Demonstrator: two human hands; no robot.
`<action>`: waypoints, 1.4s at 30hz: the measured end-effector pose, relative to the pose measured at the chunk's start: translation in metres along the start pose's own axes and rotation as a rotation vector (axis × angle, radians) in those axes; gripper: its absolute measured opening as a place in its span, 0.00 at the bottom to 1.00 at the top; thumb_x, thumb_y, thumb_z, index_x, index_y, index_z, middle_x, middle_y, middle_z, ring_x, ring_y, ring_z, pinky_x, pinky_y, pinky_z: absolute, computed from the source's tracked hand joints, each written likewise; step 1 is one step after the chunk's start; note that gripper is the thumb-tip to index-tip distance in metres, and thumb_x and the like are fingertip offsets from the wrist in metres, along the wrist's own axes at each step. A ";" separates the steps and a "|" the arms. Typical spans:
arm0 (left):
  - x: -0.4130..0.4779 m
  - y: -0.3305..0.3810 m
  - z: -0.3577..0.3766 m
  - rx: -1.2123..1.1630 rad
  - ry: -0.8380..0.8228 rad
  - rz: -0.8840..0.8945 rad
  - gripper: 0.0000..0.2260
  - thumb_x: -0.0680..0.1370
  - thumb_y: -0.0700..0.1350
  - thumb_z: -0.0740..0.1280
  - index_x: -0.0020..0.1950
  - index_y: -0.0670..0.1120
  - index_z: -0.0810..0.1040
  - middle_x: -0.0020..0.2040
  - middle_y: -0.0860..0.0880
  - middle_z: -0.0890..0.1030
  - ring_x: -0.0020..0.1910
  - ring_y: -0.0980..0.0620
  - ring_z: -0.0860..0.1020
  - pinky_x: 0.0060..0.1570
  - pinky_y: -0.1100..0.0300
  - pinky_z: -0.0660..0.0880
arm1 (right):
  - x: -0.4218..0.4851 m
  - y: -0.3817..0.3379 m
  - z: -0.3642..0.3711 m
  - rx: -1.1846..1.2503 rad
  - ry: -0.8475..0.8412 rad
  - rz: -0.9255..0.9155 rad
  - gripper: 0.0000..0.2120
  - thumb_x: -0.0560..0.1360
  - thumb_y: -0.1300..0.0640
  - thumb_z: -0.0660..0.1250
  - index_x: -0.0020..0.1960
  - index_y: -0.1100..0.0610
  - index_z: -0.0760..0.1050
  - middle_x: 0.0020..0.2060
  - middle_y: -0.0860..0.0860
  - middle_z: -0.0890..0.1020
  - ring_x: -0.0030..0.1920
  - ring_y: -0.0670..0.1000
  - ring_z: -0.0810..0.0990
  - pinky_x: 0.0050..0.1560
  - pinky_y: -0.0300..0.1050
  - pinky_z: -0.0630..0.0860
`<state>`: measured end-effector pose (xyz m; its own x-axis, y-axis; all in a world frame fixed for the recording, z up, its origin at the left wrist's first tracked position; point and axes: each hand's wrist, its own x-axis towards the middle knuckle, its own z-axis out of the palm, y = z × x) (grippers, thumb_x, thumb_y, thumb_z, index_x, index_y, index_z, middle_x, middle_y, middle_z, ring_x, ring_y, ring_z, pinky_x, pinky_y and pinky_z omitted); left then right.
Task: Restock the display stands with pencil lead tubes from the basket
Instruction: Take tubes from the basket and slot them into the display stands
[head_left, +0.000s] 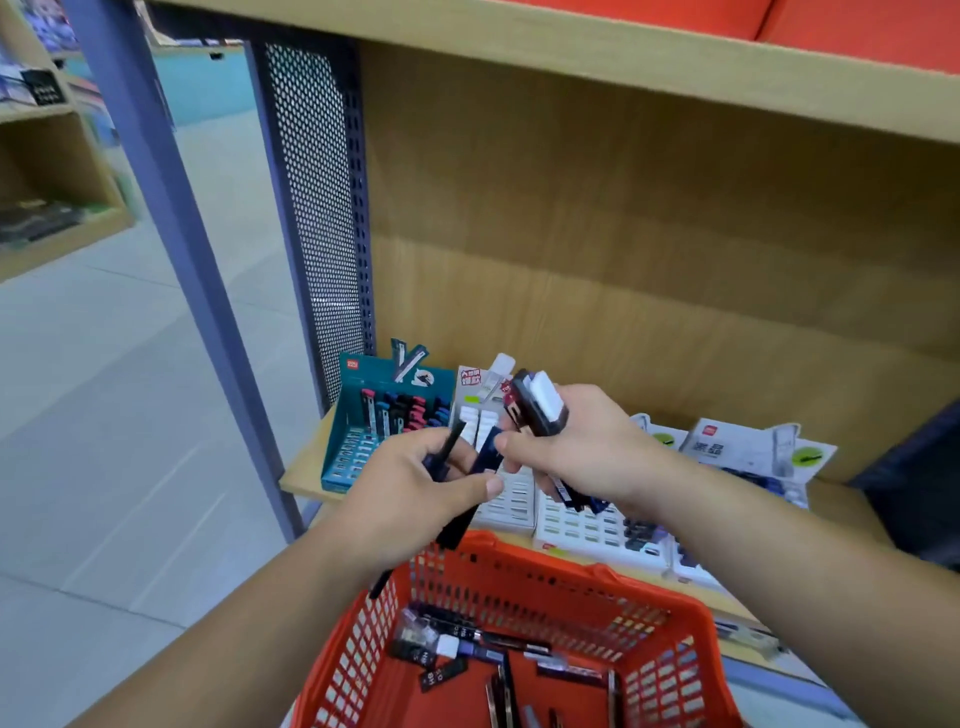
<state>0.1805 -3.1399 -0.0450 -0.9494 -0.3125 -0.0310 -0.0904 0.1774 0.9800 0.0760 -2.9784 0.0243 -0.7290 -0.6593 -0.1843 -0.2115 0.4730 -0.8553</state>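
Both hands are full above the stock: our left hand (415, 488) grips a few dark tubes (457, 525), fanned as if for sorting, while our right hand (582, 447) clutches an upright bundle (537, 408) ready for slotting. We face the wooden shelf (306, 467), with the orange basket (670, 670) close below. Behind the hands sit the teal stand (343, 457) and white stand (511, 501), apparently with room left. Loose tubes (447, 649) lie in the basket
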 end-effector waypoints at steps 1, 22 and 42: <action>-0.001 -0.002 -0.002 0.005 0.002 -0.003 0.12 0.74 0.46 0.80 0.45 0.40 0.80 0.35 0.47 0.75 0.34 0.52 0.73 0.37 0.60 0.70 | 0.005 -0.001 0.000 -0.045 -0.032 -0.003 0.05 0.78 0.59 0.70 0.49 0.61 0.77 0.36 0.56 0.84 0.28 0.53 0.72 0.26 0.41 0.67; 0.068 -0.124 -0.090 0.214 0.377 -0.381 0.02 0.80 0.42 0.67 0.48 0.47 0.79 0.36 0.46 0.77 0.31 0.48 0.73 0.27 0.58 0.75 | 0.179 0.012 0.088 -0.445 0.056 -0.274 0.08 0.77 0.55 0.71 0.41 0.56 0.75 0.31 0.49 0.76 0.32 0.50 0.75 0.30 0.43 0.68; 0.079 -0.143 -0.085 -0.183 0.322 -0.479 0.07 0.80 0.36 0.66 0.55 0.46 0.78 0.25 0.54 0.76 0.26 0.52 0.71 0.27 0.59 0.71 | 0.227 0.048 0.123 -0.718 0.058 -0.307 0.07 0.74 0.53 0.71 0.43 0.51 0.72 0.38 0.48 0.78 0.41 0.56 0.79 0.38 0.50 0.77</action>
<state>0.1441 -3.2697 -0.1712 -0.6746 -0.5899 -0.4438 -0.4048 -0.2072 0.8906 -0.0200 -3.1773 -0.1182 -0.5983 -0.7995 0.0526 -0.7640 0.5496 -0.3379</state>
